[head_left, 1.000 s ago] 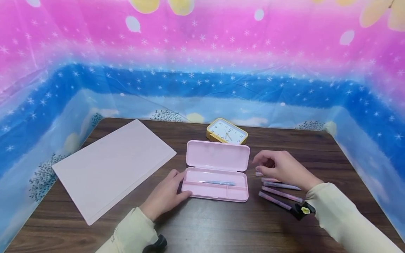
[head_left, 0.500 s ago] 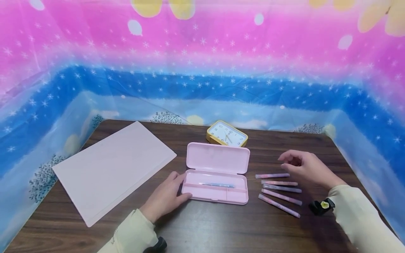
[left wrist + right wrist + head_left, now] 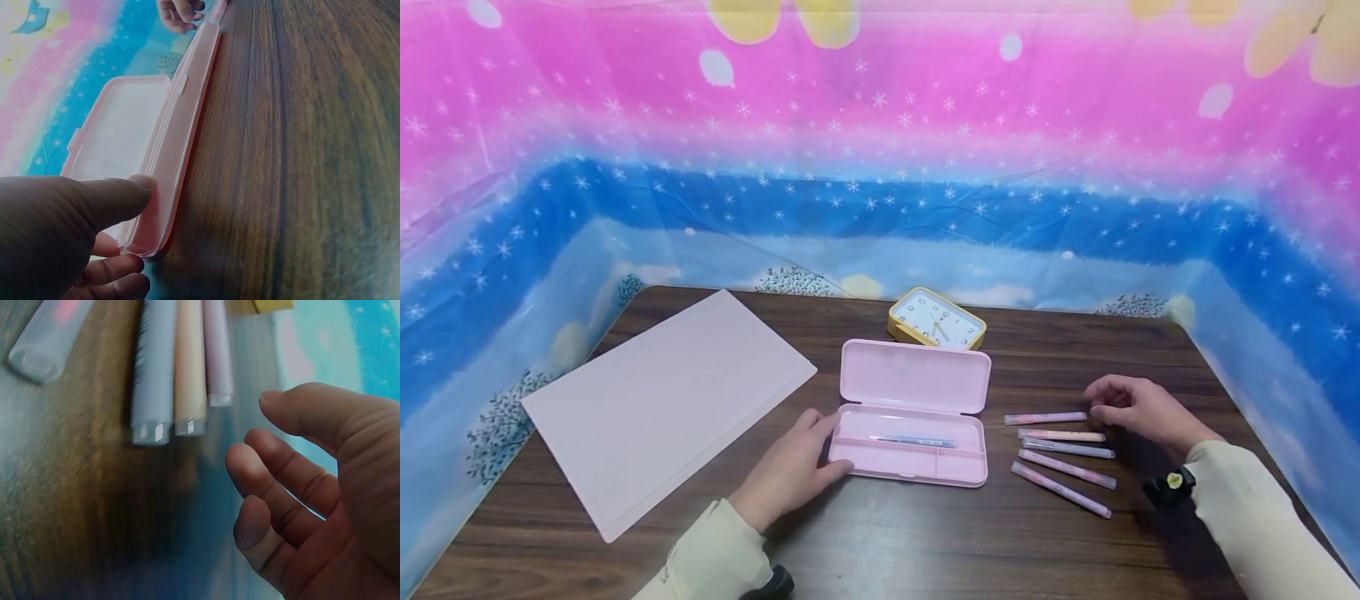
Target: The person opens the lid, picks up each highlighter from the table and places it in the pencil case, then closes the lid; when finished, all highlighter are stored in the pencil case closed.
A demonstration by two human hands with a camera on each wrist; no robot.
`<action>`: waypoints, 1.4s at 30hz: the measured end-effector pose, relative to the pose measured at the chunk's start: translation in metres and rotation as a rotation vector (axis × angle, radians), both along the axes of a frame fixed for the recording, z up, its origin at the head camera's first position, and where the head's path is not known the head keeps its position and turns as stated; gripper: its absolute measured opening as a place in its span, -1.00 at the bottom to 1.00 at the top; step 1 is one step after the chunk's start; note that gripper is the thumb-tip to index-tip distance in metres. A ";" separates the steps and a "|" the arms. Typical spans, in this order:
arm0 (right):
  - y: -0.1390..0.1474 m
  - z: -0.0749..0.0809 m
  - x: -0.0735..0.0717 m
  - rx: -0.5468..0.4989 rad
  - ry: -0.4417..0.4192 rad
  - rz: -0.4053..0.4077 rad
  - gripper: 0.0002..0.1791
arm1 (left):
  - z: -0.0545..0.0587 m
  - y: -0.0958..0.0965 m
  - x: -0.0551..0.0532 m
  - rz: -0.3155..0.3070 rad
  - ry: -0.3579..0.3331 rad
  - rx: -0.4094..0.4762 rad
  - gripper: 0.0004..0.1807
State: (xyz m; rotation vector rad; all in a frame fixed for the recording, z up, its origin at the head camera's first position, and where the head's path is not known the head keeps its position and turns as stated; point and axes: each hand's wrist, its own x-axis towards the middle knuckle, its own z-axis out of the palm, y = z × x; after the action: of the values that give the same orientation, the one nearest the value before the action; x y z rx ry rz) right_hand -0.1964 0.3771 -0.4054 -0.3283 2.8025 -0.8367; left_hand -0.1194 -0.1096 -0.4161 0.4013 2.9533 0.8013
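Observation:
A pink pencil case [image 3: 887,469] stands with its lid up at the middle of the table, and one blue-grey pen [image 3: 921,441] lies in its rear compartment. My left hand [image 3: 790,471] holds the case's left end, thumb at the front corner and fingers along the side. To the right of the case several pens lie in a loose fan, among them a purple pen [image 3: 1045,418], a peach pen [image 3: 189,375] and a grey pen [image 3: 153,381]. Just beyond the right end of the rearmost pen hovers my right hand [image 3: 1150,410], its fingers loosely bent around nothing.
A yellow-framed clock [image 3: 940,317] lies tilted behind the raised lid. On the left a pale pink flat board or folder [image 3: 670,408] rests at an angle. Patterned cloth [image 3: 880,200] hangs around the back and sides of the wooden table [image 3: 880,542].
My right hand has moved right from beside the case, over the pens, then lowered slightly near their right ends. My left hand stays on the case.

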 end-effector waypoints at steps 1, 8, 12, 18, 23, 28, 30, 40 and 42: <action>0.000 -0.002 -0.001 0.001 -0.002 0.008 -0.74 | 0.000 0.000 0.000 0.001 -0.001 0.001 -0.30; -0.005 -0.008 -0.005 0.034 -0.014 0.071 -0.82 | 0.000 0.000 0.000 0.006 -0.004 -0.003 -0.31; -0.009 -0.010 -0.008 0.059 -0.017 0.108 -0.86 | 0.000 0.000 0.000 0.006 0.001 -0.001 -0.31; -0.012 -0.008 -0.008 0.079 -0.025 0.122 -0.92 | -0.001 0.001 0.000 0.007 0.000 0.012 -0.30; -0.013 -0.006 -0.006 0.067 -0.035 0.125 -0.92 | -0.003 0.000 0.000 0.004 0.013 0.012 -0.30; -0.010 -0.001 -0.002 0.059 -0.028 0.096 -0.93 | -0.002 0.000 0.000 -0.003 0.022 0.011 -0.31; -0.009 0.002 0.000 0.056 -0.021 0.081 -0.93 | -0.002 0.000 0.000 -0.006 0.026 0.014 -0.31; -0.007 0.017 0.009 0.056 0.042 0.025 -0.88 | -0.002 -0.001 0.001 -0.011 0.025 0.014 -0.31; -0.008 0.023 0.012 0.057 0.053 0.008 -0.85 | -0.002 -0.001 0.000 -0.011 0.026 0.013 -0.31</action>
State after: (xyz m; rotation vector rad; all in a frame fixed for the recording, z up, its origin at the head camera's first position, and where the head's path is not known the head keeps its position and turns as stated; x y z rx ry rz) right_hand -0.1846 0.3692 -0.3821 -0.3576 2.8657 -0.7562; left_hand -0.1191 -0.1104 -0.4184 0.4312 2.9681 0.8209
